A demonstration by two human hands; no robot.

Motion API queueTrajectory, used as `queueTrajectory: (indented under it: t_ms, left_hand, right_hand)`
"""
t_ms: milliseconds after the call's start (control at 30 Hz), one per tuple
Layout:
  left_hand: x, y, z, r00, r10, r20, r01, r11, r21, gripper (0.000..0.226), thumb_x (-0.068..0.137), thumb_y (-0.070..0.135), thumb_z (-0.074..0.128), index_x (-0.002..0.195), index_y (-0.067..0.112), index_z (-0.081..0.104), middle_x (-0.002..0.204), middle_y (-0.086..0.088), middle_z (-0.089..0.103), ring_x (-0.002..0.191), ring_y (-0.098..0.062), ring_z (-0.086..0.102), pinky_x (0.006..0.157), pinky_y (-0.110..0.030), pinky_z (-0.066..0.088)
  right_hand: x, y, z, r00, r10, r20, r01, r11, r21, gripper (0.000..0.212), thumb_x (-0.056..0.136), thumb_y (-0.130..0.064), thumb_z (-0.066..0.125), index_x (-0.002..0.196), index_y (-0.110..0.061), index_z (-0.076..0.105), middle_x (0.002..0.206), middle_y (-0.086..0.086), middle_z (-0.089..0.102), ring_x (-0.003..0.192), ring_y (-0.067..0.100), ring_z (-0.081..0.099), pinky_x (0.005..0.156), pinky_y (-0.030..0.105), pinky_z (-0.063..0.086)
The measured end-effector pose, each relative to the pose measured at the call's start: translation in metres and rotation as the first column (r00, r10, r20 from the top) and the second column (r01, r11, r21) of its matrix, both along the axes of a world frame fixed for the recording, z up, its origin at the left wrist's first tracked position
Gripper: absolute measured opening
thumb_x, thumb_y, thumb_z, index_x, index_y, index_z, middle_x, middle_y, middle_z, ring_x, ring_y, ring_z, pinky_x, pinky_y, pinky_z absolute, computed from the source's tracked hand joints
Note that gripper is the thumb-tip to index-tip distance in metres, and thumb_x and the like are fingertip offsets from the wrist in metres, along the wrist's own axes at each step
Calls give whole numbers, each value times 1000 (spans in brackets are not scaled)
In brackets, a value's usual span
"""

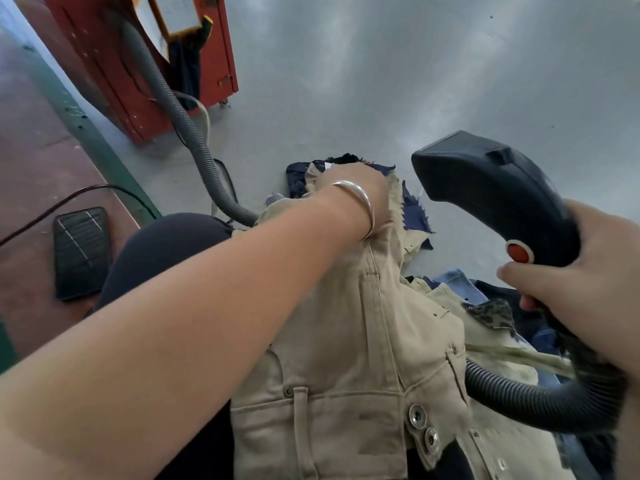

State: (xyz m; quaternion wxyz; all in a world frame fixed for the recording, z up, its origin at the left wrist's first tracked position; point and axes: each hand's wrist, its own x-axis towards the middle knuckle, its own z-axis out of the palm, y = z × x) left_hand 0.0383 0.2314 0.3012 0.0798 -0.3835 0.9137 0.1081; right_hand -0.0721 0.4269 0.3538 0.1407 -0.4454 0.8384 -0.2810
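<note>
The beige trousers (346, 341) run from 6 o'clock up to the frame's centre, draped over a pile of other garments, and the left hand (349, 188), with a silver bangle (360, 199) on its wrist, has its fingers bunched into their far end. At 3 o'clock the right hand (595, 282) is wrapped round the black handheld nozzle (485, 188), thumb just below its orange button (518, 251). A phone (81, 252) lies at 9 o'clock.
</note>
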Motion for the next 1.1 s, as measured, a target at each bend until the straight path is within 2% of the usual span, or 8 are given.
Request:
queueTrajectory:
  t_ms: [100,433,633,700,767,833,933,1100]
  left_hand:
    - [1,0,-8,996,79,-40,-80,997,-25,21,90,13,47,108,16,58,102,-3,55,95,-25,54,72,-32,38]
    - [23,-29,0,990,129,48,-132,989,70,21,90,7,44,68,8,44,70,-3,46,62,-19,45,65,-30,38]
    - [23,-30,-7,969,247,-11,-238,944,229,15,96,13,40,89,16,53,82,-4,49,80,-26,54,71,-29,43]
    - [26,-37,-11,875,458,-157,-348,821,453,23,94,11,44,73,9,53,72,-2,53,60,-16,54,50,-18,43]
    - [34,-40,-15,619,739,-266,-334,554,762,29,87,9,52,59,12,46,45,1,49,38,-13,45,31,-13,31]
    - [43,-37,-18,382,885,-265,-158,345,925,30,82,5,56,54,12,48,35,2,43,32,-13,41,35,-14,33]
    - [54,-34,-25,192,957,-216,93,202,975,43,86,-3,51,45,12,54,36,3,43,28,-7,38,32,-15,33]
    - [69,-33,-19,138,978,-156,385,92,918,29,94,-7,39,111,10,57,69,-5,65,45,-6,55,44,-13,47]
  right_hand:
    - [-1,0,1,1000,2,2,-2,1000,-5,41,52,-49,58,92,-54,56,67,-12,67,39,13,61,29,39,43]
    - [8,-2,4,999,14,-31,-15,1000,-14,37,59,-33,65,88,-54,56,64,-13,66,34,6,58,36,36,45]
    - [8,-1,5,997,37,-64,-37,999,-9,43,67,-21,75,88,-52,55,67,-12,67,35,6,58,39,36,46]
    - [7,0,5,998,27,-59,-27,1000,1,42,66,-24,75,87,-55,55,70,-13,67,36,6,58,34,37,44]
    - [6,0,5,999,7,-32,-7,1000,-2,34,58,-42,65,86,-58,54,74,-17,66,36,6,59,32,36,46]
    - [1,2,3,1000,0,-18,1,1000,5,36,54,-48,60,87,-59,53,76,-19,66,36,5,59,30,36,44]
    - [-9,4,-3,1000,3,-18,-2,999,32,37,55,-48,63,91,-55,55,71,-15,67,38,10,60,25,34,40]
    - [-16,7,-10,999,6,-38,-4,1000,31,43,55,-47,68,96,-51,57,72,-13,68,41,20,62,46,46,57]
